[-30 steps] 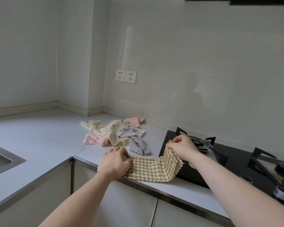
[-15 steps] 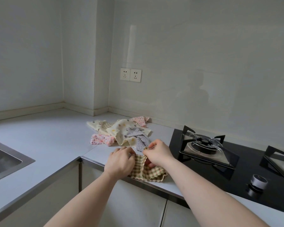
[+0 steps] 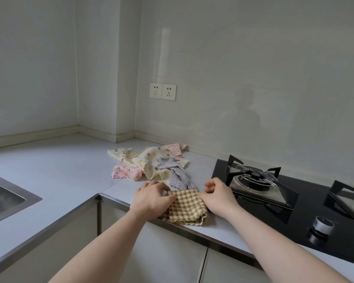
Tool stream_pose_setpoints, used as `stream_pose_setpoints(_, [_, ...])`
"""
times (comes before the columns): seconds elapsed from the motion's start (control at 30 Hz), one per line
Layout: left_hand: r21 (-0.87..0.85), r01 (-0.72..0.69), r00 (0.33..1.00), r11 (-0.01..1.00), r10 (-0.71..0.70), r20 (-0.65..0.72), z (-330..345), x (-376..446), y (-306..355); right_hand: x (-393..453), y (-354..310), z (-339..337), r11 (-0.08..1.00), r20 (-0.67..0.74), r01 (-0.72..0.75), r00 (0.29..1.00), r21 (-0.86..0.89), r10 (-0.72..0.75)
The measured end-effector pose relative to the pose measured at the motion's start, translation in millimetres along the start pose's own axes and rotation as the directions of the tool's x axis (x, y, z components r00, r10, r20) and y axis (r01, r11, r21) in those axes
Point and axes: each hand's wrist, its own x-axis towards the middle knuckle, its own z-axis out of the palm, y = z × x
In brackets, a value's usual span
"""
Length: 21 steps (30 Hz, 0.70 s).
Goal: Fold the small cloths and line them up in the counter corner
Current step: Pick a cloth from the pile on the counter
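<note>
A green-and-cream checked cloth (image 3: 186, 207) lies folded over at the counter's front edge. My left hand (image 3: 151, 198) rests on its left side, with the fingers curled over the upper left corner. My right hand (image 3: 219, 196) sits at the cloth's right edge, thumb and fingers loosely curled near the upper right corner. Behind them lies a loose heap of unfolded cloths: a cream spotted one (image 3: 151, 162), a grey one (image 3: 176, 174), a pink one (image 3: 125, 171) and a pink-patterned one (image 3: 175, 149) by the wall.
A black gas hob (image 3: 307, 219) with a burner stand (image 3: 253, 178) and a round knob (image 3: 323, 225) lies right of the cloth. A steel sink (image 3: 6, 199) is sunk in the counter at left. The white counter (image 3: 55, 166) runs back to the wall corner.
The checked cloth, stretched wide between my hands a second ago, has been folded in half. My right hand carried its end over to the left, then drew back to the right edge.
</note>
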Motion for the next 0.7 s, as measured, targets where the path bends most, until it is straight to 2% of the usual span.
stream_pose_setpoints(0.17, [-0.118,0.034,0.999,0.992,-0.031,0.025,-4.5,-0.1,-2.5,6.7,7.6,0.3,0.989,0.173,-0.103,0.981,0.109,0.083])
stream_pose_setpoints(0.3, [-0.442,0.016,1.0,0.897,-0.007,0.023,-5.8,1.1,-10.0,8.7,3.7,3.5,0.985,0.249,-0.128,0.964,0.116,0.096])
stream_pose_setpoints(0.5, [-0.672,-0.033,0.999,0.74,0.009,-0.04,-8.5,0.8,-11.9,3.6,2.3,11.0,0.987,0.191,-0.07,0.981,0.147,0.041])
stream_pose_setpoints(0.7, [-0.733,-0.044,0.999,0.679,0.013,-0.049,-13.2,0.8,-12.8,14.5,6.1,11.5,0.928,0.204,-0.068,0.979,0.365,-0.008])
